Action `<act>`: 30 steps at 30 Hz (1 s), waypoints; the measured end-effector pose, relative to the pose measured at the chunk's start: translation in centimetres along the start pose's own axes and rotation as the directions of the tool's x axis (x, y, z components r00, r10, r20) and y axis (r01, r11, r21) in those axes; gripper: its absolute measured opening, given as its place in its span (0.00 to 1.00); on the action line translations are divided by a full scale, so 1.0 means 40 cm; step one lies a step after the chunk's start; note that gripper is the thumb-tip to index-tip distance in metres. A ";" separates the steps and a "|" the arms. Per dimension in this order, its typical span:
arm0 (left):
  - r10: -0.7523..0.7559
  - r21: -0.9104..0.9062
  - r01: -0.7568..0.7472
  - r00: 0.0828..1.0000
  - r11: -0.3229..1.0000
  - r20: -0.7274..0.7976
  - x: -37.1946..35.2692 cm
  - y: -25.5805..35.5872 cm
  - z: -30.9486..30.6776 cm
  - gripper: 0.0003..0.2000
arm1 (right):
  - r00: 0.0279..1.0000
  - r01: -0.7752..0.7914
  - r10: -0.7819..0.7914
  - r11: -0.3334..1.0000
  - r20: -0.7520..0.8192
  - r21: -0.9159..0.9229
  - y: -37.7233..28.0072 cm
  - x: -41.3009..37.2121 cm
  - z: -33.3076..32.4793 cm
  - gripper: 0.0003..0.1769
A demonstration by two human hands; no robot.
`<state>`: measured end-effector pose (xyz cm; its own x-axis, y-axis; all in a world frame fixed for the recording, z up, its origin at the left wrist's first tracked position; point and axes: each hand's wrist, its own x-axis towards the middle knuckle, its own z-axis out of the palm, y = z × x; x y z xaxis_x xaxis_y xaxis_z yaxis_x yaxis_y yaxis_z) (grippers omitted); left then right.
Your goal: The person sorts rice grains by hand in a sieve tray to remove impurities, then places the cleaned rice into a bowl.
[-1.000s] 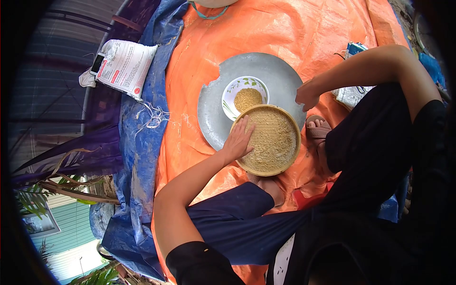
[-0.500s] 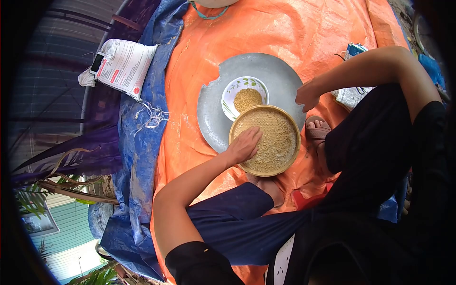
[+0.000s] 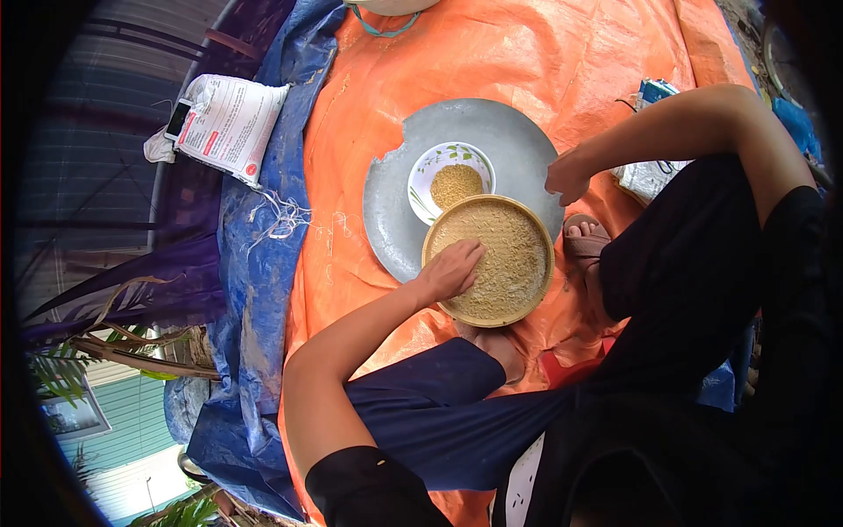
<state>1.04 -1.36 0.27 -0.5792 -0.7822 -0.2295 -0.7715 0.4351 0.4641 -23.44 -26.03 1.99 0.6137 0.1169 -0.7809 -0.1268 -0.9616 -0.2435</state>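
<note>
A round woven basket [image 3: 514, 255] of pale yellow grain overlaps the near edge of a round grey metal tray [image 3: 527, 132]. On the tray stands a white bowl with green leaf patterns [image 3: 421, 180], partly filled with golden grain [image 3: 457, 184]. My left hand [image 3: 454, 269] rests on the grain at the left side of the basket, its fingertips bent down; what they pinch is too small to tell. Over the right edge of the tray is my right hand [image 3: 569, 176], its fingers curled in, with their inner side hidden.
An orange tarp [image 3: 369, 97] covers the ground, with a blue tarp [image 3: 237, 290] along its left side. A white printed bag [image 3: 233, 127] lies at the upper left, near loose white strings [image 3: 283, 215]. My feet and knees are close to the basket. Another bag [image 3: 650, 178] lies beyond my right forearm.
</note>
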 end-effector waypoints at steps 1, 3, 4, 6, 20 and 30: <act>0.006 -0.029 -0.005 1.000 1.000 0.020 0.003 0.012 0.000 0.30 | 1.000 0.002 -0.002 1.000 -0.001 0.001 0.000 0.000 0.000 0.26; -0.008 0.021 0.008 1.000 1.000 0.011 0.004 0.022 0.000 0.30 | 0.999 0.022 -0.022 1.000 -0.039 0.011 0.000 -0.002 0.002 0.25; -0.027 0.100 0.028 0.999 0.995 -0.019 0.003 0.022 0.002 0.30 | 0.998 0.032 -0.031 0.999 -0.058 0.016 0.000 -0.003 0.002 0.25; -0.094 0.219 0.107 0.993 0.970 -0.069 0.002 0.024 -0.005 0.32 | 0.999 0.022 -0.022 1.000 -0.025 0.005 -0.003 -0.002 -0.006 0.25; 0.043 0.199 -0.052 0.998 0.979 0.053 -0.016 0.061 0.029 0.33 | 1.000 0.010 -0.010 1.000 0.005 0.005 -0.010 -0.007 -0.013 0.25; 0.243 0.346 -0.273 0.962 0.898 0.128 -0.028 0.050 0.048 0.14 | 1.000 0.025 -0.025 1.000 -0.001 -0.009 -0.003 -0.009 -0.002 0.27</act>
<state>-0.37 1.26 -0.19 -0.7779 -0.5895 -0.2177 -0.6258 0.7581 0.1833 -23.56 -25.99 2.35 0.6172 0.1409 -0.7741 -0.1043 -0.9605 -0.2580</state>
